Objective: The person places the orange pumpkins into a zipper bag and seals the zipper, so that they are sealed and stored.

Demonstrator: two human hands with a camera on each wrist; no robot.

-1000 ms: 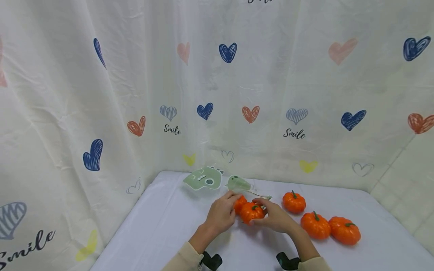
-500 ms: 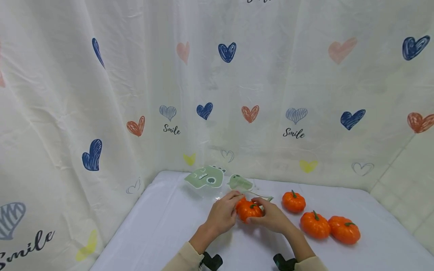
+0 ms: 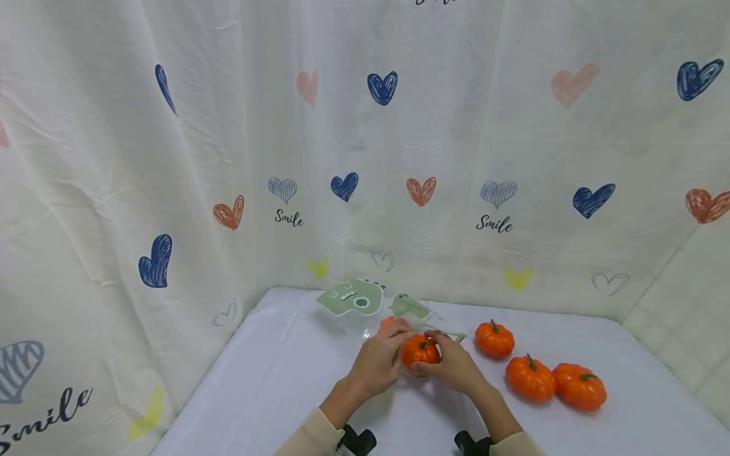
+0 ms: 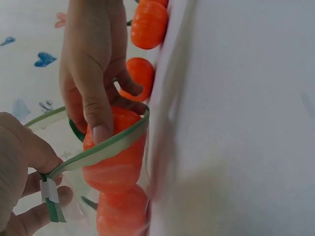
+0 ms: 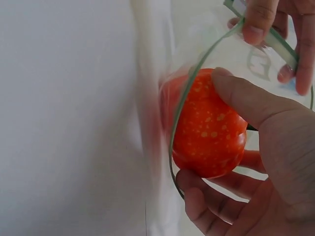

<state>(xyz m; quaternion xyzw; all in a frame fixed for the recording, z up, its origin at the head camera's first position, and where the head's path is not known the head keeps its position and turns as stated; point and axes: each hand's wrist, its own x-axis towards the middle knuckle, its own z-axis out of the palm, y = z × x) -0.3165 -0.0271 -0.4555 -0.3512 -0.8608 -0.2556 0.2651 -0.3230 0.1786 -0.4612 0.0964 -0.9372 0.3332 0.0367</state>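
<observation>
My left hand [image 3: 376, 362] pinches the clear green-rimmed plastic bag [image 4: 93, 155] open; my right hand [image 3: 450, 366] grips a small orange toy pumpkin [image 3: 420, 352] at its mouth. One pumpkin [image 4: 120, 214] is already inside; three loose pumpkins [image 3: 530, 378] remain.

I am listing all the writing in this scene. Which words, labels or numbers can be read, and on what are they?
"Smile": on the curtain, under a striped heart.
"Smile": on the curtain again, right of centre.
"Smile": large, at the curtain's lower left, partly cut off.
Dark letters at the curtain's top edge: cut off, unreadable.
Bag print: no readable words.

the clear bag [image 4: 74, 196] blurs a second pumpkin [image 4: 120, 211] cut off below.
</observation>
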